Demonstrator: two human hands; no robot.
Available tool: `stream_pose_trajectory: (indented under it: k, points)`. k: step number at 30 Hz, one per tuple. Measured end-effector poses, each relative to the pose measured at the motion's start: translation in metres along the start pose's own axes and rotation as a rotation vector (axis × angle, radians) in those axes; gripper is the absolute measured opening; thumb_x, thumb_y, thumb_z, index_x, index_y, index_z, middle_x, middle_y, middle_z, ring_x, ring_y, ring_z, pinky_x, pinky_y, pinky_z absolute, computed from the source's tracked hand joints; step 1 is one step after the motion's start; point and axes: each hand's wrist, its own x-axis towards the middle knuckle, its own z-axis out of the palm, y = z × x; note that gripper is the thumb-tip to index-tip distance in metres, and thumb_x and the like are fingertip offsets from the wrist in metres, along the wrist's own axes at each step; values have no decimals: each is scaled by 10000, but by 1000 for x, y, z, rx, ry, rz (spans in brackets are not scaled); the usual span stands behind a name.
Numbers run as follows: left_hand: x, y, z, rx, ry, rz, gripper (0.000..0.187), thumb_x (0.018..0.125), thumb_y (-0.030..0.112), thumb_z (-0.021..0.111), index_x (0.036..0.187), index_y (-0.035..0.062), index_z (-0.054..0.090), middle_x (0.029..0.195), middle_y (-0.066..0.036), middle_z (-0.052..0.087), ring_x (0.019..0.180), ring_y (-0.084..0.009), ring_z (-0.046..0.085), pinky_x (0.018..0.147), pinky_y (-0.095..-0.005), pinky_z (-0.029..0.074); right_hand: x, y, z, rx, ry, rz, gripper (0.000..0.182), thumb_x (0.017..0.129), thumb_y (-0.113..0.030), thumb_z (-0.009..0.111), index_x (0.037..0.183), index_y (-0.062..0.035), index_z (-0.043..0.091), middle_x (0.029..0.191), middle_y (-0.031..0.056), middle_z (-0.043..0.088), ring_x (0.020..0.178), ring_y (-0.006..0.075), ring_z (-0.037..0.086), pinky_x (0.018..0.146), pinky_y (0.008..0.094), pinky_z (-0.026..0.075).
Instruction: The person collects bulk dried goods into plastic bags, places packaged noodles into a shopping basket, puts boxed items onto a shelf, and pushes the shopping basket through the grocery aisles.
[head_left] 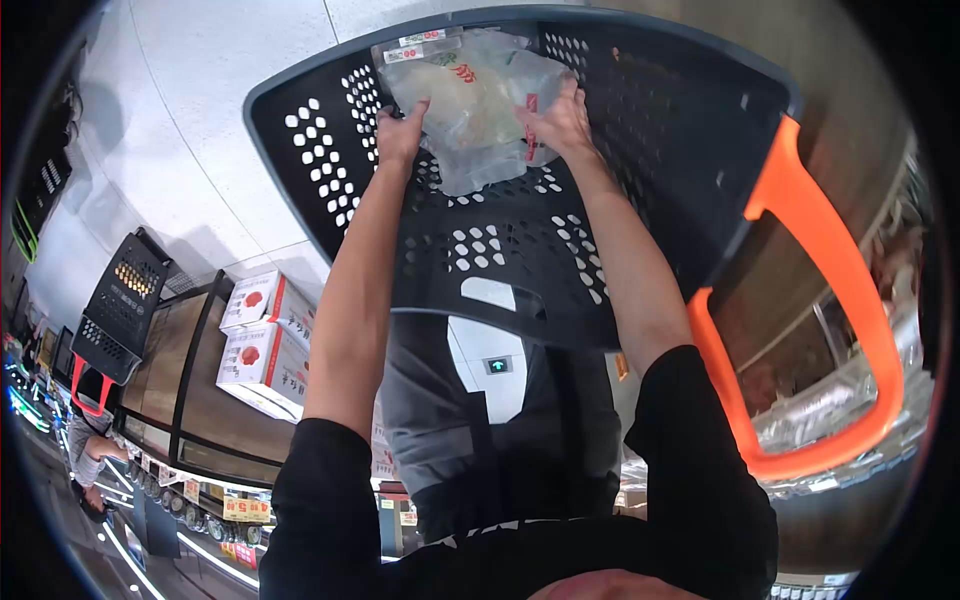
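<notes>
A clear plastic bag (470, 165) with red and green print lies at the far end of a black shopping basket (660, 130). Something pale is inside it, too blurred by the plastic to name. White price labels (420, 45) with red marks show at the bag's upper left; there may be more than one bag. My left hand (400, 135) grips the bag's left edge, thumb on top and fingers mostly hidden. On the opposite edge, my right hand (560, 118) is closed around the plastic beside a red printed strip.
The basket's orange handle (850, 290) hangs over its right side, near wrapped goods on a shelf. White boxes (262, 365) with red pictures are stacked at the left. Farther left are another black basket (120, 300) with a red handle and a person (90, 450).
</notes>
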Motion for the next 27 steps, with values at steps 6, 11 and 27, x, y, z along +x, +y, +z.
stream_pose_trajectory:
  k: [6,11,27]
  points:
    - [51,-8,41,-165,-19,-239,1254,657,515,849,1469,-148,160,1467,-309,401,1348,-376,451,1126,-409,370,24,-6,14,52,121,54,815,780,-198,801,1401,39,331,1231,321,565,1158,452,571,1012,444,477]
    - [75,-50,50,-311,-20,-167,730,751,227,844,1246,-165,479,1165,-182,637,954,-261,655,840,-364,538,24,10,29,90,-24,-25,523,837,-171,716,1279,-15,483,1100,293,654,1041,452,637,919,482,516]
    - [76,-93,1,240,-107,207,376,686,178,810,1018,42,698,882,-110,720,877,-277,698,805,-388,540,1,20,21,162,192,-22,340,904,-126,615,1220,-38,530,1059,260,668,1038,438,630,907,474,494]
